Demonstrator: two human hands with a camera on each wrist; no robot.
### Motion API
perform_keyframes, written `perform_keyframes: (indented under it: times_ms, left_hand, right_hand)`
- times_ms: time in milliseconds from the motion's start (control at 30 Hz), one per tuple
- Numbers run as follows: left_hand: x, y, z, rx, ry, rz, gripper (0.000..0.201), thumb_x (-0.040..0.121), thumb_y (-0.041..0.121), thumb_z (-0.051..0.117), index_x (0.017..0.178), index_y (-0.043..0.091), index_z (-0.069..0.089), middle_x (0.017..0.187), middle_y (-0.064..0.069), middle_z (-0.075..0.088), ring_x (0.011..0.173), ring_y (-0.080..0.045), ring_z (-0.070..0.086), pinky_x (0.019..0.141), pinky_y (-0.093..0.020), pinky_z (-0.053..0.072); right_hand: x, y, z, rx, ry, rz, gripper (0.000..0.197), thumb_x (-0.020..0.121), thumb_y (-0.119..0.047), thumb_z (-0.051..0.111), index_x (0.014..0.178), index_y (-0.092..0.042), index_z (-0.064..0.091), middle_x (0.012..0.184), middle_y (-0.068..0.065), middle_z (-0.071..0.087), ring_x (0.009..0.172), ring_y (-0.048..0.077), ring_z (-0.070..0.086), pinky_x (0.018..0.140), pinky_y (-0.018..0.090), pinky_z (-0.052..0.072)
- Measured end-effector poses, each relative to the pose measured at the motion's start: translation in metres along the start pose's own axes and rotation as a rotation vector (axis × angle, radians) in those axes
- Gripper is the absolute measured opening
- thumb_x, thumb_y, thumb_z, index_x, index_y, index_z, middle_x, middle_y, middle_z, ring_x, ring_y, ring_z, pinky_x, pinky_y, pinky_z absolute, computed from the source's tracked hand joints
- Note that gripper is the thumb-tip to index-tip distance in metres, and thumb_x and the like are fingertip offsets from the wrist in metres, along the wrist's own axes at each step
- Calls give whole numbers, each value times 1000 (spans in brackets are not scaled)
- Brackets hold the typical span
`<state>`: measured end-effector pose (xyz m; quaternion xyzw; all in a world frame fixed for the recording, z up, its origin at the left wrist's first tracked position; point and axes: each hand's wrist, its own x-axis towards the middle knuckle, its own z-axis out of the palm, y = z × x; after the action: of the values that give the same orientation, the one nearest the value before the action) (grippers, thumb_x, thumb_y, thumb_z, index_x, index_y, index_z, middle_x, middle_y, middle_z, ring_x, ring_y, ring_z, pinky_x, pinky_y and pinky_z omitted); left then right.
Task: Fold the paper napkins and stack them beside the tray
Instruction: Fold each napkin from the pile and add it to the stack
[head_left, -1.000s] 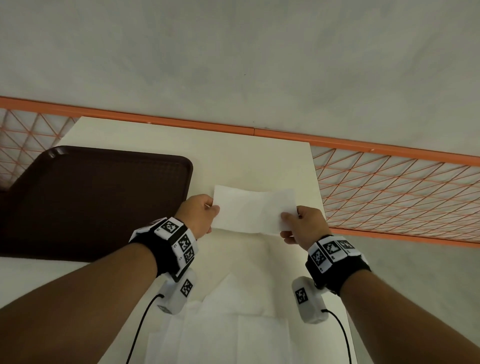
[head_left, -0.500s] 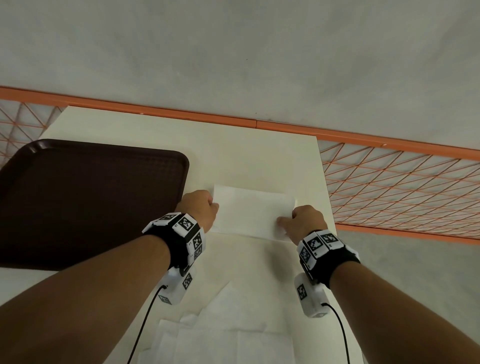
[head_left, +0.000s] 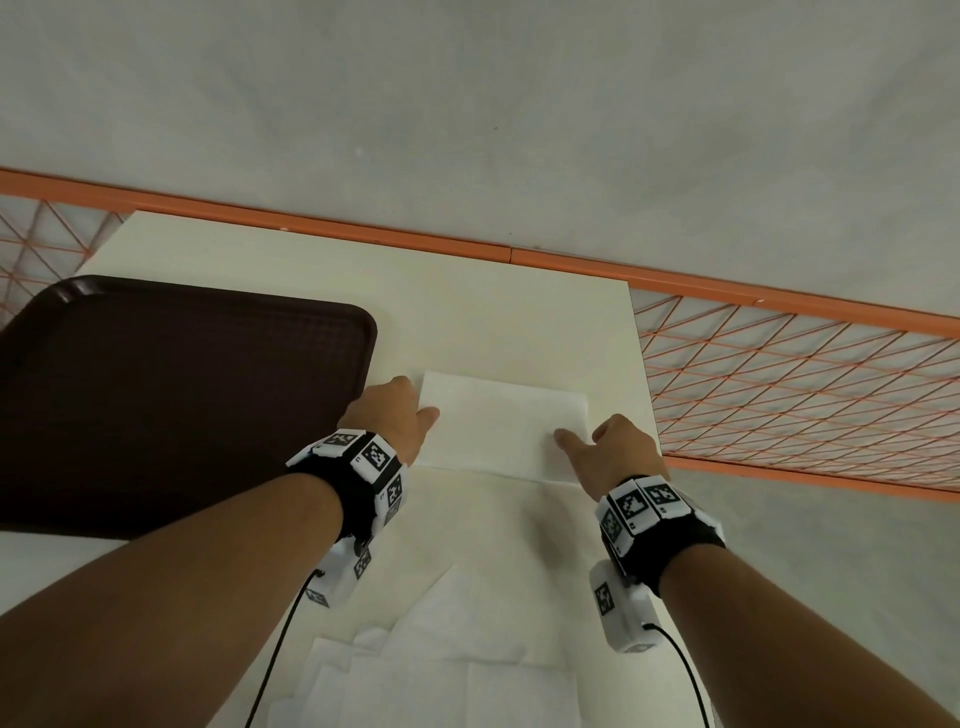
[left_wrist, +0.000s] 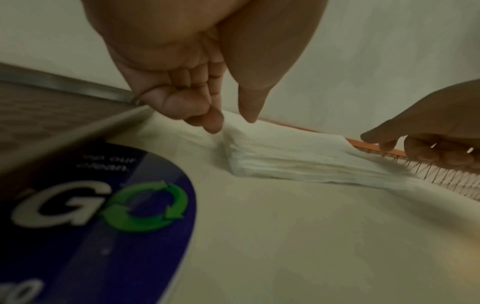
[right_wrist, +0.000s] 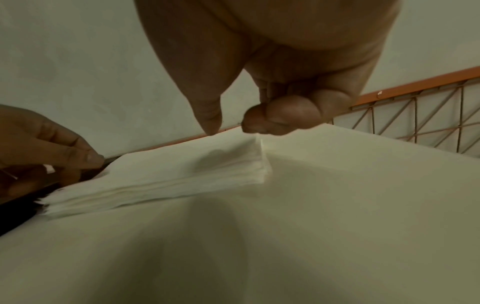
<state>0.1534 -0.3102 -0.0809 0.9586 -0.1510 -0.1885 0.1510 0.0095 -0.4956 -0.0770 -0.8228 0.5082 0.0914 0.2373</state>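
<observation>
Stack of folded napkins (head_left: 503, 428) lies flat on the table (head_left: 467, 312), just beside the brown tray (head_left: 171, 395), at the tray's 3 o'clock. Wrist views show several layers, edges roughly aligned.

Left hand (head_left: 390, 418) is at the stack's 9 o'clock end: fingers curled, thumb pointing down over the top sheet, fingertips at the stack's edge. Cannot tell whether it pinches the paper.

Right hand (head_left: 615, 451) is at the 3 o'clock end: thumb extended over the near corner, other fingers curled, tips right at the top sheet. Contact vs. hover unclear; no visible pinch.

Unfolded napkins (head_left: 447, 670) are spread loosely at 6 o'clock, well apart from the stack.

Blue printed label (left_wrist: 98, 216) with "GO" shows in the left wrist view, near the tray edge.
</observation>
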Motion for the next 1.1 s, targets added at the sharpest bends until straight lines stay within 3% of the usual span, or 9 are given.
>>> perform_keyframes:
  times_ms: [167,267,333,433,600,700,833,967,1100]
  left_hand:
    - [-30,-6,-12,13,-5,109,33,91,44,54,112,19,59,108,-3,65,98,-26,62,81,-35,51]
    - [-62,-11,-8,-8,-176,288,20,88,44,60,93,25,65,95,3,68,87,-17,64,80,-32,53]
    - [-86,-16,-2,39,-313,361,18,86,43,62,91,26,66,92,6,67,87,-14,63,81,-29,53]
    - [-119,-23,8,106,-430,416,22,85,45,63,98,27,67,95,7,64,92,-14,62,84,-28,51]
    - [-166,-31,29,215,-588,516,53,83,51,65,128,25,55,127,6,51,117,-16,51,100,-33,43]
    - [-178,-31,43,346,-559,567,65,79,52,68,134,24,47,132,4,45,122,-20,44,102,-36,39]
    - [-183,-30,50,396,-470,553,57,79,46,70,127,23,48,127,2,48,118,-21,45,100,-36,36]
    - [-186,-29,52,381,-471,483,53,79,42,71,123,22,47,123,3,54,115,-21,48,98,-36,34]
    - [-188,-25,52,408,-463,469,50,79,39,72,121,22,50,125,1,48,118,-22,45,100,-38,35]
  right_hand:
    - [-34,12,-8,81,17,-49,49,85,-60,54,112,-19,52,105,4,62,87,23,57,76,34,47]
    - [-63,20,5,100,-33,-175,31,85,-55,57,91,-24,58,92,1,65,84,22,61,76,32,51]
    - [-84,27,16,87,-91,-266,25,85,-50,60,78,-26,58,84,-2,66,81,20,61,73,29,49]
    - [-116,42,28,97,-160,-349,20,86,-42,62,75,-26,59,77,-6,64,75,15,60,66,27,46]
    - [-148,75,44,80,-250,-390,10,86,-36,61,79,-29,63,80,-9,67,76,7,61,71,24,52]
    - [-160,90,47,75,-259,-386,10,86,-35,61,77,-31,60,78,-10,66,76,5,61,71,21,51]
    - [-175,103,54,79,-276,-377,9,87,-37,60,81,-30,61,79,-10,65,76,6,61,70,21,51]
    - [-181,111,58,97,-246,-362,9,88,-39,59,82,-32,59,79,-11,64,77,6,60,72,22,51]
    - [-180,120,58,145,-190,-305,9,87,-38,61,81,-33,58,79,-11,64,76,8,60,72,24,51]
